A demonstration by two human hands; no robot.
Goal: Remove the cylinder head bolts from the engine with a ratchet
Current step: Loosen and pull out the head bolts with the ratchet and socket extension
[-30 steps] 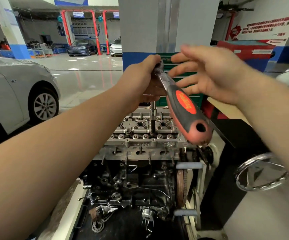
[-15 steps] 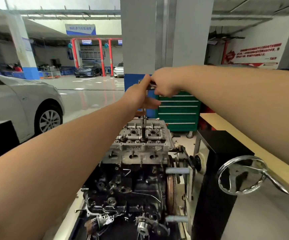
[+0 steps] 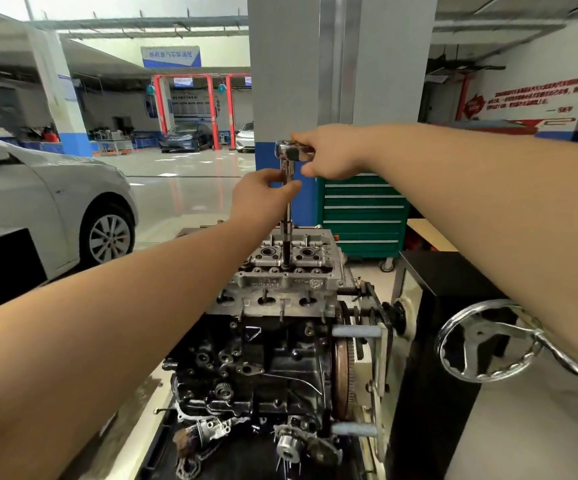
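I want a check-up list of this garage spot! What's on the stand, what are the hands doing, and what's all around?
Surface: black engine stand with a chrome handwheel.
Job's things: engine, cylinder head on top; ratchet on a long upright extension bar reaching down into the head.
Clutter: loose chain and small parts at the engine's base.
Hands: right hand grips the ratchet; left hand fingers pinch the bar.
Cables: thin wire across the block.
Surroundings: grey pillar, green tool cabinet, silver car, red lifts.

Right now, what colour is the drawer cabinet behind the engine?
Green, with silver drawer strips; the tool cabinet shows best in the head view.
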